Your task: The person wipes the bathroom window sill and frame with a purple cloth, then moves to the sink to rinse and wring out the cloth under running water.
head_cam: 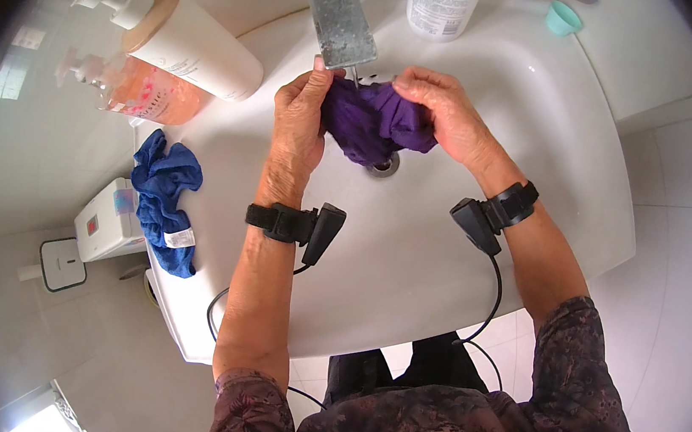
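A bunched purple cloth [378,117] hangs between my hands over the white washbasin [394,241]. My left hand [303,112] grips its left end, thumb up beside the metal faucet [345,27]. On the other side my right hand [444,109] holds the cloth's right end with fingers curled over the top. A thin stream of water runs from the spout onto the cloth, which looks wet. Just below the cloth the drain [383,166] shows in part; the cloth covers its upper edge.
A blue cloth [163,195] lies on the basin's left ledge. Behind it stand a pink pump bottle [155,95] and a large white pump bottle [199,42]. At the back are a white bottle [444,3] and a mint-green cup [562,19]. Cables [493,297] hang from both wristbands.
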Demonstrator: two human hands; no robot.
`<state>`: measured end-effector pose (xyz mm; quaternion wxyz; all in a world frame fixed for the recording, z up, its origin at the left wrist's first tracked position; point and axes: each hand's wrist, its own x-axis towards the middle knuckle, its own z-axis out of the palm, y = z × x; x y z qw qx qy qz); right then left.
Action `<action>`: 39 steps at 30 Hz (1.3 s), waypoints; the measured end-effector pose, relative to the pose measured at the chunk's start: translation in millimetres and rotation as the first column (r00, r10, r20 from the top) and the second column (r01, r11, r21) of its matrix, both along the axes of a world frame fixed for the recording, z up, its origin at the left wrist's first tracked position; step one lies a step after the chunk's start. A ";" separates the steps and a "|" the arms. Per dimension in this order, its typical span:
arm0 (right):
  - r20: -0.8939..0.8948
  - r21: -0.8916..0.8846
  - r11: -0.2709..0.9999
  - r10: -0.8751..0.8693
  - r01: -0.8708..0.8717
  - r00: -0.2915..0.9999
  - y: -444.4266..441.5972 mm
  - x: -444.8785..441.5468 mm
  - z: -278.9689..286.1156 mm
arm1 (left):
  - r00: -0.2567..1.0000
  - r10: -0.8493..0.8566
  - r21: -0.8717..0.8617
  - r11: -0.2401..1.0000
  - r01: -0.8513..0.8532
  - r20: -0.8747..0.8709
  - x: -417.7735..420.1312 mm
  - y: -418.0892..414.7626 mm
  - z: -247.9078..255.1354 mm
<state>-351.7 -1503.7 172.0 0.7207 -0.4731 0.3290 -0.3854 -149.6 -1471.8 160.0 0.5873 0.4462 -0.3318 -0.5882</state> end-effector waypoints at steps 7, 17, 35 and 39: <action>0.261 0.108 0.993 -0.083 0.056 0.962 -4.2 -7.3 4.8 | 0.899 -0.237 0.155 0.969 0.192 0.369 -9.1 17.0 -3.3; 0.393 0.227 0.969 -0.182 0.097 0.902 -7.0 -9.2 9.9 | 0.560 0.067 -0.075 0.997 -0.008 0.826 4.9 8.6 -27.0; 0.504 0.207 0.977 -0.143 0.041 0.852 5.7 5.5 0.5 | 0.712 -0.260 0.187 0.965 0.182 0.652 -24.1 17.7 -27.4; 0.237 0.125 0.983 -0.163 0.136 0.958 8.1 -2.2 -19.4 | 0.853 -0.221 0.165 0.973 0.160 0.473 -25.4 20.2 17.6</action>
